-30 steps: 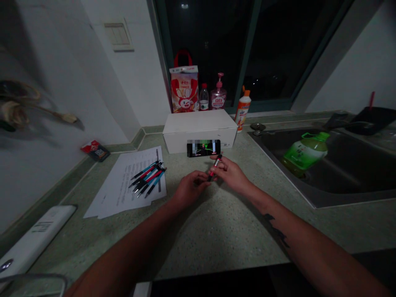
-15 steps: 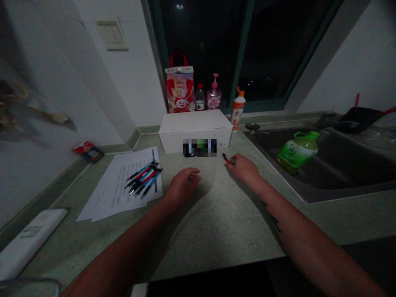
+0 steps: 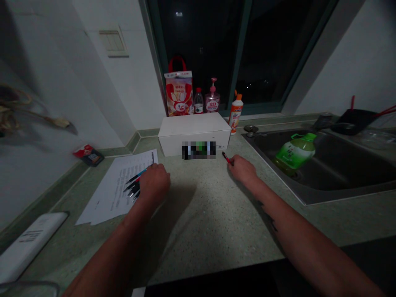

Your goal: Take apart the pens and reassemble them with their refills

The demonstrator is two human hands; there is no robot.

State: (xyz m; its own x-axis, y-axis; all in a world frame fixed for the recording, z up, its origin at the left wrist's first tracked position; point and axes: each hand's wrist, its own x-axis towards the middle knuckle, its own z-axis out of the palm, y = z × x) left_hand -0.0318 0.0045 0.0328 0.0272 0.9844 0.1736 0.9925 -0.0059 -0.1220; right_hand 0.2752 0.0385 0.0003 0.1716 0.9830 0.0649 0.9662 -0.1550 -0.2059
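Observation:
My right hand [image 3: 243, 168] grips a red and black pen [image 3: 225, 156] near the box's right end. The pen's dark tip sticks out past the fingers toward the box. Over on the left, my left hand [image 3: 155, 181] is on top of a pile of pens [image 3: 133, 187] in blue, red and black. Its fingers bend down and their tips are hidden, so whether a pen is between them does not show. The pens lie on printed paper sheets [image 3: 105, 202], partly covered by the hand.
A white box [image 3: 192, 126] stands at the back, with a blurred-out item at its front. Behind it are a red bag [image 3: 179, 95], a small bottle [image 3: 199, 101], a pump bottle [image 3: 213, 99] and an orange-capped bottle [image 3: 236, 113]. A green jug [image 3: 295, 152] sits in the sink [image 3: 328, 173] at right.
My left hand has moved left from the middle of the counter onto the pens. My right hand stays nearly in place with its pen. The view has tilted slightly.

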